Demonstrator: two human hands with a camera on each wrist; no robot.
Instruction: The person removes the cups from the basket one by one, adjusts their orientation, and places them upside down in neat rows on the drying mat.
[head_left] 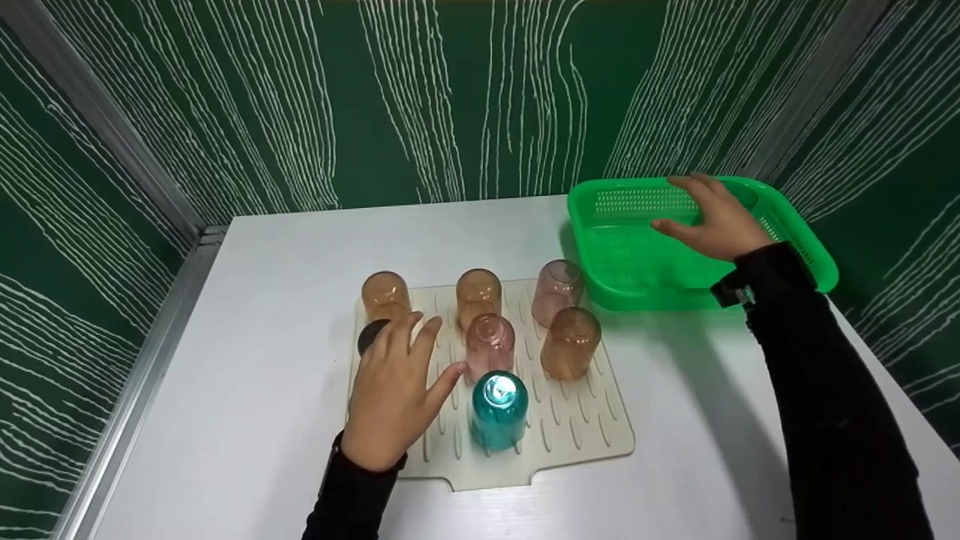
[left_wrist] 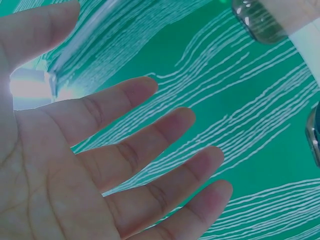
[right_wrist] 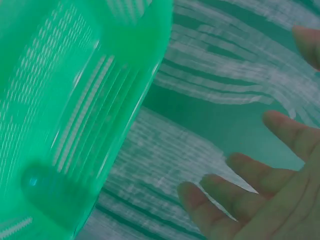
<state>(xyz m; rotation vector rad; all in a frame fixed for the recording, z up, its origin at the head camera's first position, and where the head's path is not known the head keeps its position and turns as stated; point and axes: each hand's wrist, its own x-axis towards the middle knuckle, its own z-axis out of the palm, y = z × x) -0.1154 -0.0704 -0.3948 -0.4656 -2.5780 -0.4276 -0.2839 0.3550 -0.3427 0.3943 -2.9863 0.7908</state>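
Upturned tumblers stand on a cream ridged drying mat (head_left: 581, 442). They include a teal tumbler (head_left: 499, 412), a pink tumbler (head_left: 490, 345), a pale mauve tumbler (head_left: 558, 294) and several amber tumblers (head_left: 571, 345). My left hand (head_left: 394, 382), fingers spread, hovers over the mat's left side and partly hides a dark tumbler (head_left: 370, 334). Its palm (left_wrist: 45, 185) holds nothing in the left wrist view. Over the green basket (head_left: 630, 296) my right hand (head_left: 720, 221) is held with fingers apart and holds nothing. A dark rounded shape (right_wrist: 57, 195), perhaps a tumbler, shows in the basket's corner.
The white table (head_left: 247, 315) carries the mat in the middle and the basket at the back right. Green walls (head_left: 450, 97) with white streaks close off the back and both sides. A metal rail (head_left: 161, 352) runs along the left.
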